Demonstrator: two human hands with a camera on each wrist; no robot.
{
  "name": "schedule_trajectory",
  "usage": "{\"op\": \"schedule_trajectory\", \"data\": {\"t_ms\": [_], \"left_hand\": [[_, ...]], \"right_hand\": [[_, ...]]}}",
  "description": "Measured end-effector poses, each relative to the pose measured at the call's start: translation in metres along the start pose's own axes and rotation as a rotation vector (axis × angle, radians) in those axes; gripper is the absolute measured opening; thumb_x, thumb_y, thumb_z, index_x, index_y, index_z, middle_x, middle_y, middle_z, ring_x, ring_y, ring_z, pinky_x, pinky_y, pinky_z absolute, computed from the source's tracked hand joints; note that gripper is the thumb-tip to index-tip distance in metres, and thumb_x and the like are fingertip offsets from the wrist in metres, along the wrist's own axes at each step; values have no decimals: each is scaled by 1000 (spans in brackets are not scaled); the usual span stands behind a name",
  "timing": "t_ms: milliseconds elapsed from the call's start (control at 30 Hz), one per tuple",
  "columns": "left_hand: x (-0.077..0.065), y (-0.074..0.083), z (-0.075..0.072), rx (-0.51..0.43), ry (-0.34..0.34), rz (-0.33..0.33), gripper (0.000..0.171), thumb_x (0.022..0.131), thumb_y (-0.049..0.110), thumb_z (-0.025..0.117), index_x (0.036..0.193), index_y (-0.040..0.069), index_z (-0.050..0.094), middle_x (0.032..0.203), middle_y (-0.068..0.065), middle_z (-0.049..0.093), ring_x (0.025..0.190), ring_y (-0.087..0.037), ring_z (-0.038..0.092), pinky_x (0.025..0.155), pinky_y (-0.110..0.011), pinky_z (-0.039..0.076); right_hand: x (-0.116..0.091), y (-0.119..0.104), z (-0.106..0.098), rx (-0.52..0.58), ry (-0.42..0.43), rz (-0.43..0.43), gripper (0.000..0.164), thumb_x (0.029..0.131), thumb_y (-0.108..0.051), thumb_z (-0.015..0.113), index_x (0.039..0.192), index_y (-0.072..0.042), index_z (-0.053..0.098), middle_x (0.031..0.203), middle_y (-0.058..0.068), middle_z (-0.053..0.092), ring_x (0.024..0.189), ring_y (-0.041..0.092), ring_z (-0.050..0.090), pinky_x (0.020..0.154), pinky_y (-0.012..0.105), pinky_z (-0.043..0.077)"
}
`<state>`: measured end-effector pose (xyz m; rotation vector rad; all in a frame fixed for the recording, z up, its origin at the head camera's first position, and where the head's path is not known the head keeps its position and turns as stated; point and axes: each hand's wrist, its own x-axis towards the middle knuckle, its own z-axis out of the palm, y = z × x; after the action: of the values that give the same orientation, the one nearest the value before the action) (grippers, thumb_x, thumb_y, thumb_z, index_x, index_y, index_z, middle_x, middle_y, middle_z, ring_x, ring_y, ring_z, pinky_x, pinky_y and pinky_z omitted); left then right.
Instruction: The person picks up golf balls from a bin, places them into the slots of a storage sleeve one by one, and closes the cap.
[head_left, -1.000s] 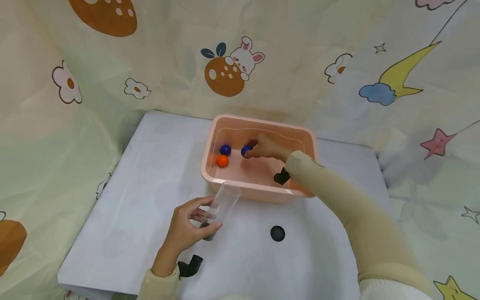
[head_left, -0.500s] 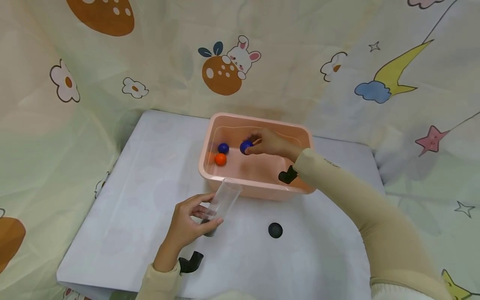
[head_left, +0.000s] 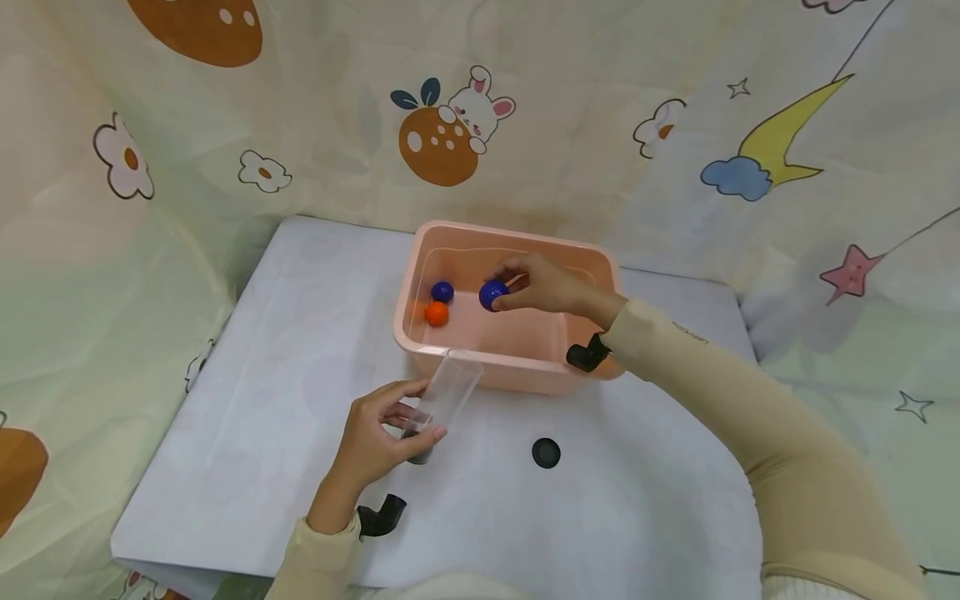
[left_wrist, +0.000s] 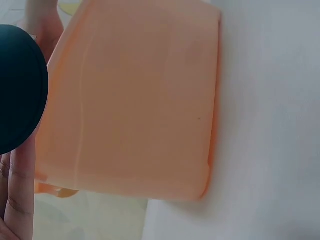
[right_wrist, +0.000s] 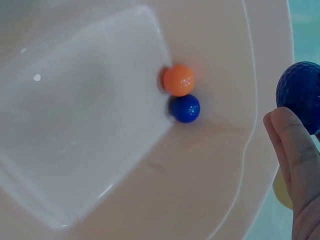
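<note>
A right hand (head_left: 536, 285) pinches a dimpled blue golf ball (head_left: 491, 295) over a pink tub (head_left: 510, 371) holding another blue ball (head_left: 442, 292) and an orange ball (head_left: 437, 313); the left hand (head_left: 382, 429) grips a tilted clear tube (head_left: 453, 387). Lettering on the right sleeve (head_left: 675, 379) is illegible. A black disc (head_left: 546, 452) lies on the white table (head_left: 637, 500) before a cartoon-printed backdrop (head_left: 337, 83).
</note>
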<state>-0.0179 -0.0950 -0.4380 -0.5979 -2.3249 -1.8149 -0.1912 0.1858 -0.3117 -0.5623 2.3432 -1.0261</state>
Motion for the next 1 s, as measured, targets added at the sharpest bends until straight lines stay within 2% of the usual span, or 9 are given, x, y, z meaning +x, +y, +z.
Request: {"op": "schedule_trajectory", "data": {"t_ms": [300, 533, 733, 1000], "left_hand": [[3, 3, 3, 11, -13, 2, 58, 76, 5, 94, 130, -2, 75, 112, -16, 78, 79, -17, 79, 71, -28, 65], [4, 3, 5, 10, -23, 10, 58, 76, 6, 95, 130, -1, 75, 112, -16, 78, 80, -19, 79, 71, -30, 66], [4, 6, 7, 14, -32, -13, 58, 77, 7, 94, 131, -1, 74, 113, -16, 77, 81, -19, 79, 72, -31, 66], [5, 8, 9, 14, -41, -42, 56, 79, 7, 94, 131, -1, 74, 113, -16, 77, 81, -17, 79, 71, -31, 66]], "right_hand": [[-19, -11, -3, 10, 2, 7, 43, 98, -6, 80, 138, 2, 67, 135, 18, 67, 121, 35, 70, 102, 41, 61], [-33, -20, 2, 22, -17, -57, 39, 97, -3, 80, 134, 3, 69, 129, 17, 69, 118, 34, 72, 98, 39, 62], [-44, -26, 8, 16, -25, -140, 38, 96, -1, 81, 132, 6, 69, 128, 17, 71, 116, 34, 73, 96, 38, 63], [-55, -35, 16, 19, -54, -257, 37, 93, 2, 82, 128, 7, 70, 124, 16, 73, 111, 31, 74, 103, 40, 60]]}}
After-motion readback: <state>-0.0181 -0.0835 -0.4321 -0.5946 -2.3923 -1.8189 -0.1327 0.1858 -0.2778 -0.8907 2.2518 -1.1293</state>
